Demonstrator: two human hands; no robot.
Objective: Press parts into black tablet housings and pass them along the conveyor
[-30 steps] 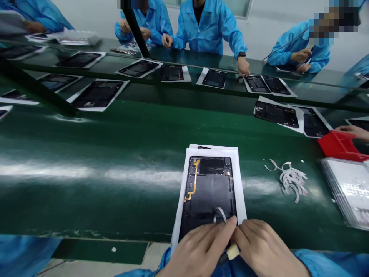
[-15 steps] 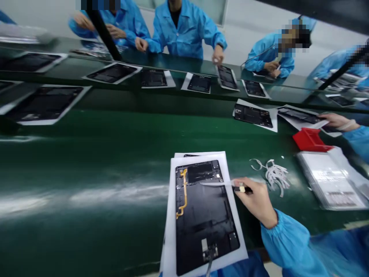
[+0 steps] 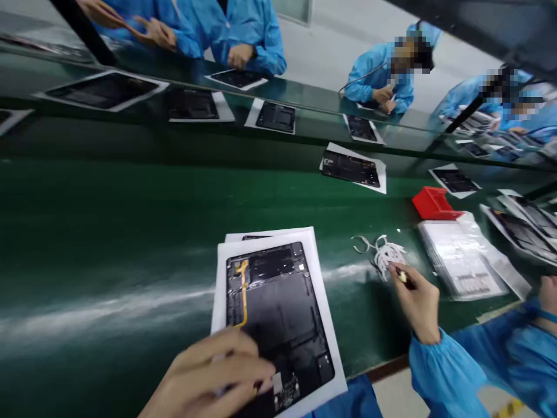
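Note:
A black opened tablet housing [image 3: 282,302] with a yellow flex cable [image 3: 243,296] lies on white sheets [image 3: 317,273] in front of me. Over its lower left, my left hand [image 3: 213,374] is bent with its fingers drawn together, smeared by motion. A dark speck shows at the fingertips; what they grip is unclear. To the right, my right hand [image 3: 415,302] is closed in a pinch on a small black-and-cream piece [image 3: 404,277]. Its fingertips are at a heap of curled white strips [image 3: 387,254].
Beyond the strips stand a red bin [image 3: 435,204] and a clear-wrapped stack [image 3: 461,255]. More tablet housings [image 3: 352,168] lie along the green bench [image 3: 130,232] and on a raised shelf. Co-workers in blue sit opposite, and a person's hand [image 3: 549,295] is at the right edge.
My right hand has moved from the tablet's right edge to the strip heap, and the white strip across the tablet is gone from there. My left hand has come into view. The view has shifted right.

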